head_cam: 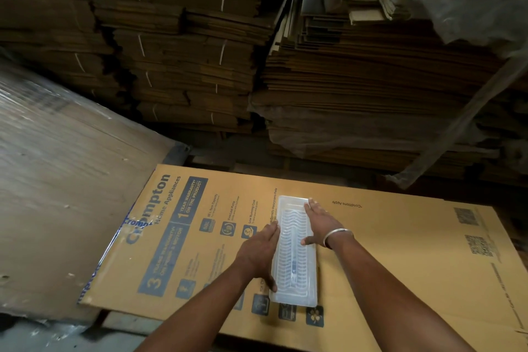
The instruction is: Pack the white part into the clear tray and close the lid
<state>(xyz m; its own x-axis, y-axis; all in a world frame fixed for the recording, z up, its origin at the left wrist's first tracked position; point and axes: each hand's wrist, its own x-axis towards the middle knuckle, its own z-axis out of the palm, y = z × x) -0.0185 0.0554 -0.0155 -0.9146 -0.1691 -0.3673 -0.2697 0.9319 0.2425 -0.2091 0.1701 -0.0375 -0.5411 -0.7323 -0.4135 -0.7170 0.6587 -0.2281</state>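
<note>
Left grip: the left hand (258,256) lies flat and spread along the left long edge of the clear tray (294,251), fingers straight and palm down — pressing on the rim, it seems, not pinching anything.
Right grip: the right hand (317,223) is likewise spread and flat, on the tray's right long edge towards its far end; the thumb reaches in over the lid. A metal bangle (337,236) sits at that wrist.
Why held so: one hand on each long side lets the pressure fall along the seams where lid meets base — my reading is that the lid is being pressed shut.
Clear tray: just right of lower centre of the frame, long axis running away from the person, lid down over the base; whether every edge has snapped home I cannot tell.
White part: seen through the ribbed lid as a pale long shape (294,266) inside the tray, its detail blurred.
Support: the tray rests on a flattened printed carton (400,237) that serves as the bench — a firm, flat backing to press against.
Surroundings: stacks of folded cardboard (185,51) fill the upper frame, and a wrapped board (57,166) leans at left, well apart from the work.
</note>
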